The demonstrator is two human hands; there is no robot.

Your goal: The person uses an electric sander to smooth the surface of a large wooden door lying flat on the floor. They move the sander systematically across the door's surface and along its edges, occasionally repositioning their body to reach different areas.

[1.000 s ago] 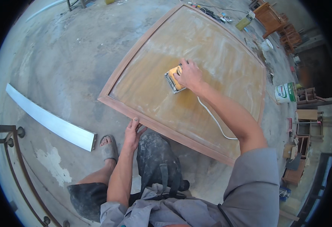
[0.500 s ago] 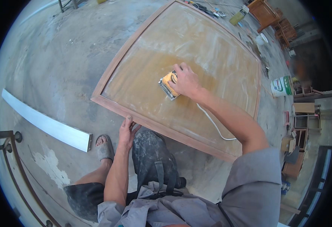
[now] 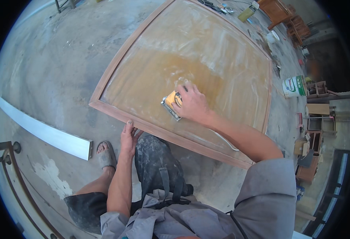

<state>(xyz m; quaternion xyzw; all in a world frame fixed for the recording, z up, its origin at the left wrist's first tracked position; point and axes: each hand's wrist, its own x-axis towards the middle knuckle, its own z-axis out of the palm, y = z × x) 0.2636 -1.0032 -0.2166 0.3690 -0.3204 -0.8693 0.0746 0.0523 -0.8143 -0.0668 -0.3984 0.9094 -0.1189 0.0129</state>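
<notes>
- Concrete floor (image 3: pixel 55 59) runs all round you, dusty, with a large framed wooden panel (image 3: pixel 207 51) lying flat on it and a long pale board (image 3: pixel 43 133) off to your left.
- Your right hand (image 3: pixel 193 104) is wrapped over a small yellow sander (image 3: pixel 171 102), fingers curled round its top, pressing it flat on the panel's near part.
- Your left hand (image 3: pixel 128 137) rests on the panel's near frame edge, fingers pressed together, pointing forward.
- A thin cord (image 3: pixel 225 141) trails back under your right forearm.
- Judging by this, you are mid-sanding: the surface ahead of your fingers looks pale and dusty, the patch beside them darker.
- Next move likely calls for flat, even pressure and the cord kept clear.
</notes>
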